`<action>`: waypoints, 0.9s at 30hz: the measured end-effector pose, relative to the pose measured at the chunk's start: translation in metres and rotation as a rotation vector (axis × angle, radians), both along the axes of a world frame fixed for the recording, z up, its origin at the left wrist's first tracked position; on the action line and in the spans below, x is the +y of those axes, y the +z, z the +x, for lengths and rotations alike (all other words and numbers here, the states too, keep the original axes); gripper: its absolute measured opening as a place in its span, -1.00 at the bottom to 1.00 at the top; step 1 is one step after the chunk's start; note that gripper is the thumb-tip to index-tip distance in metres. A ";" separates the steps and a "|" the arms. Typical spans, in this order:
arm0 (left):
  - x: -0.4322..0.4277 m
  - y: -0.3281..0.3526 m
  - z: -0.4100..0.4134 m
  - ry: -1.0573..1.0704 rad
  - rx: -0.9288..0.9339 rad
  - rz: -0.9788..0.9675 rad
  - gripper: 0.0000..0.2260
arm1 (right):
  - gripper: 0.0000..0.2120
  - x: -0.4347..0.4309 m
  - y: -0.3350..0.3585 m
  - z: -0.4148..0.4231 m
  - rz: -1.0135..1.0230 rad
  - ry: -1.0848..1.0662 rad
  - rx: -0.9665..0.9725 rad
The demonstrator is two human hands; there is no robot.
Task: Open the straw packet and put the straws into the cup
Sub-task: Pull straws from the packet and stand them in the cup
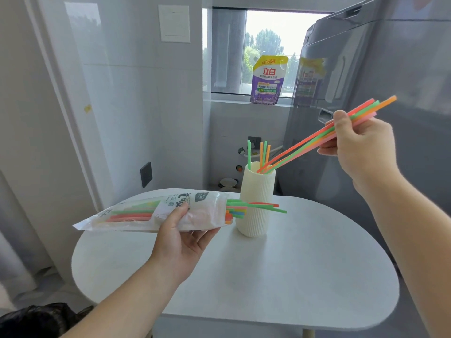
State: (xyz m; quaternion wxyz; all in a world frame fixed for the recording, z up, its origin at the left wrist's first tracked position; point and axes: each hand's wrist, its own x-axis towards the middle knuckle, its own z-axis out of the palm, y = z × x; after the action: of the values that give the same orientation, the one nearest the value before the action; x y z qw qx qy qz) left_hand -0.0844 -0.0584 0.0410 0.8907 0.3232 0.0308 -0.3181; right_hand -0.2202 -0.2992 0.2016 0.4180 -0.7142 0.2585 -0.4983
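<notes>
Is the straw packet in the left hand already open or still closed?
Open. Coloured straw ends stick out of the right end of the straw packet, which the left hand holds sideways above the table.

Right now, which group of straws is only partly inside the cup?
The bunch in the right hand: only its lower tips enter the cup.

Opened straw packet [156,213], straws [314,140] entering cup [256,203]
</notes>
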 end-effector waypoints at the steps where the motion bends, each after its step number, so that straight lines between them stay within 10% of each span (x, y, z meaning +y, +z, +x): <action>1: -0.001 0.000 0.000 -0.002 0.000 0.006 -0.63 | -0.73 -0.001 0.001 0.004 -0.011 0.007 0.028; 17: 0.004 -0.004 0.006 -0.048 -0.012 -0.014 -0.63 | -0.66 0.003 -0.008 0.126 -0.218 0.139 0.712; 27: 0.012 0.003 0.002 -0.034 0.002 0.012 -0.68 | -0.72 0.003 -0.018 0.118 -0.292 0.062 0.442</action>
State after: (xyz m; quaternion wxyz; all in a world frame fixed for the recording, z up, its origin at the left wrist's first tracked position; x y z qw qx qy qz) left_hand -0.0820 -0.0469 0.0438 0.8833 0.3288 0.0281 -0.3330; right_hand -0.1021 -0.2958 0.1837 0.2588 -0.8662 0.2468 -0.3490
